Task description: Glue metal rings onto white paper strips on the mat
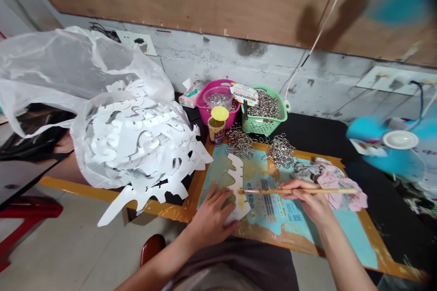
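My left hand (pixel 210 214) lies flat with fingers spread, pressing down a white cut-out paper shape (pixel 238 177) on the blue printed sheet (pixel 273 207). My right hand (pixel 309 200) is closed round a thin wooden brush (pixel 297 191), held level, its tip touching the white shape near a yellowish smear. A small jar with a yellow lid (pixel 217 127) stands just beyond the sheet.
A clear plastic bag full of white cut-outs (pixel 129 136) spills out at the left. Behind are a pink basket (pixel 218 100) and a green basket (pixel 264 111) of metal rings, with loose rings (pixel 280 151) on the sheet. A pink rag (pixel 336 182) and a blue fan (pixel 392 145) sit at the right.
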